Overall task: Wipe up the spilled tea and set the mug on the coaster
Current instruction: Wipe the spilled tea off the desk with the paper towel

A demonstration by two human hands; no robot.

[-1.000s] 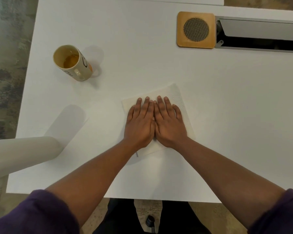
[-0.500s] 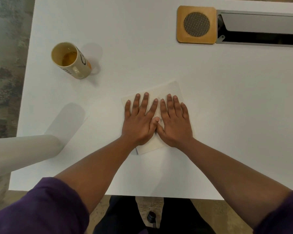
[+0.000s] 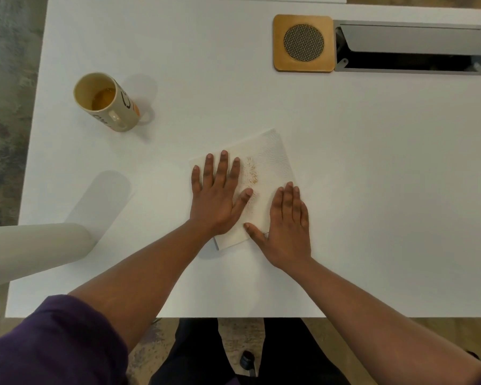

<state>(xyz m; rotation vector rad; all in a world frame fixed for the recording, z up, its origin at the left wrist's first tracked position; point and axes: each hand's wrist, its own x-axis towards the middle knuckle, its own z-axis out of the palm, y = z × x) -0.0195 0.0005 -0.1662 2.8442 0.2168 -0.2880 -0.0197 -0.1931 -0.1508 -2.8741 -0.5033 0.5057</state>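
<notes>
At the far left of the white table [image 3: 345, 162] stands the mug [image 3: 107, 102]. It is upright, cream with dark lettering, and holds a little amber tea at the bottom. Its handle faces right. Near the left edge, a pale cylindrical object [image 3: 34, 250] projects over the table; its identity cannot be determined.

At centre, a folded paper towel [image 3: 270, 168] lies flat on the table. Brown tea stains show through its middle. The left hand [image 3: 217, 198] is spread, palm down, fingers fanned, pressing the left half of the towel. The right hand [image 3: 288, 226] also lies flat, fingers held together and thumb extended. It rests on the near right corner of the towel, partly on the bare table. Neither hand grips anything.

At the far right, the square wooden coaster [image 3: 303, 43] with a round mesh insert sits empty, just beside an open cable tray [image 3: 411, 48] recessed in the table.

Step in hand: blotting the spill. The stains indicate that liquid is being absorbed. No free liquid is visible around the towel.

Next move, as judged: lift the towel and check the surface beneath. Then reach left for the mug and carry it level across the table. Set it down centred on the coaster, clear of the tray opening.
</notes>
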